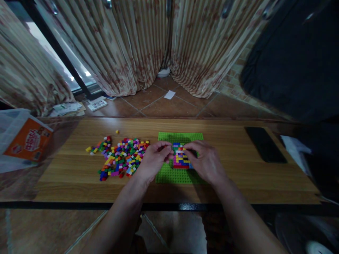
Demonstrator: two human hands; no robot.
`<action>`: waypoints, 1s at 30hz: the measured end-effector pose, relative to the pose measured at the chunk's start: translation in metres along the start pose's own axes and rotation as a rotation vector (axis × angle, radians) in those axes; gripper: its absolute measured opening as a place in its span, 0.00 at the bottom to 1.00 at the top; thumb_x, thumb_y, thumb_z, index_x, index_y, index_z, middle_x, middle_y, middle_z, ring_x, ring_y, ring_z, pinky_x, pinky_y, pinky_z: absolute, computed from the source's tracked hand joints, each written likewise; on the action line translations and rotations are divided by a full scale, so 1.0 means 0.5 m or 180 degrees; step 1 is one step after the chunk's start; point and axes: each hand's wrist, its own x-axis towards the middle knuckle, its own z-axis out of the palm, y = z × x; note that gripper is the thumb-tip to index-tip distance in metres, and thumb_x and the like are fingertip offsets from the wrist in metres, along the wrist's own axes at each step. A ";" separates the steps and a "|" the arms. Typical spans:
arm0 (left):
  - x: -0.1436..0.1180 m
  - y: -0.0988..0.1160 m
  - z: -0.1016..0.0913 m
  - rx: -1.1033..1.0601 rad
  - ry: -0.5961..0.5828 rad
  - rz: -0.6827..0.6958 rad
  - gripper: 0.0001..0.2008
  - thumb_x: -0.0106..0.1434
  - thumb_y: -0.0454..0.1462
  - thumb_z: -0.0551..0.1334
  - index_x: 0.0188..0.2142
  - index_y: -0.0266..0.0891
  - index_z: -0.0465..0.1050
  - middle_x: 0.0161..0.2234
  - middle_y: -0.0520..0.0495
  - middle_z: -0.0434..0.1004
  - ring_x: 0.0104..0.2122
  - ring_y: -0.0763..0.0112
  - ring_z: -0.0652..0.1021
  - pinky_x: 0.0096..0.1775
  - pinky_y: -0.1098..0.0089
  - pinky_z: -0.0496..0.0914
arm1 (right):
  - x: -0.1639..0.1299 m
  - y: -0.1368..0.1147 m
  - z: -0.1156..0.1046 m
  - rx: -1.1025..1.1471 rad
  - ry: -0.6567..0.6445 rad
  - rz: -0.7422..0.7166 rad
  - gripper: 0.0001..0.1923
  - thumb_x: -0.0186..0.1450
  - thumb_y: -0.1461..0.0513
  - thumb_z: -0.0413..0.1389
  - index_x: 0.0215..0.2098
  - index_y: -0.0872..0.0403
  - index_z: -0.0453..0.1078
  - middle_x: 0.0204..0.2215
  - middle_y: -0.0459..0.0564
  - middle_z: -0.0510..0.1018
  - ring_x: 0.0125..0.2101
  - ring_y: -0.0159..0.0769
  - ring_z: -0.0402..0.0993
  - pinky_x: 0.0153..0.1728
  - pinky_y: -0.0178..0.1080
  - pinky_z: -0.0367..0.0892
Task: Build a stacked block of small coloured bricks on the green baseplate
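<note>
A green studded baseplate lies on the table, carrying a multicoloured patch of toy building bricks. My left hand is at the patch's left edge, thumb and index finger pinched together. Whatever sits between those fingertips is too small to make out. Over the patch's upper right side, my right hand is closed in a pinch, its fingertips down at the bricks. They hide what they hold. To the left of my left hand spreads a loose pile of small coloured bricks.
A black phone lies on the right of the wooden table. At the far left stands a clear plastic bin with an orange package. One yellow brick lies apart behind the pile. Curtains hang beyond the table.
</note>
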 end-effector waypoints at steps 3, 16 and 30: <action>0.000 0.000 0.000 0.0067 0.0003 0.0014 0.07 0.57 0.35 0.65 0.34 0.32 0.75 0.26 0.50 0.76 0.23 0.77 0.75 0.24 0.76 0.64 | -0.001 -0.003 0.000 0.0076 0.0030 0.0067 0.07 0.64 0.65 0.55 0.33 0.50 0.76 0.31 0.47 0.80 0.35 0.38 0.75 0.40 0.42 0.67; -0.002 -0.002 0.005 0.0102 0.0013 -0.0023 0.06 0.57 0.35 0.65 0.33 0.34 0.75 0.23 0.51 0.75 0.22 0.77 0.74 0.24 0.77 0.64 | -0.006 -0.012 0.003 0.0117 0.0195 0.0246 0.08 0.62 0.66 0.54 0.29 0.50 0.75 0.29 0.47 0.79 0.32 0.37 0.75 0.37 0.41 0.68; 0.000 -0.006 0.005 0.0230 0.0022 0.0012 0.06 0.58 0.36 0.64 0.33 0.35 0.75 0.21 0.51 0.75 0.21 0.76 0.73 0.23 0.77 0.64 | -0.003 0.000 0.003 0.0682 0.0108 0.0577 0.07 0.62 0.62 0.55 0.33 0.50 0.76 0.30 0.47 0.80 0.32 0.38 0.76 0.37 0.42 0.70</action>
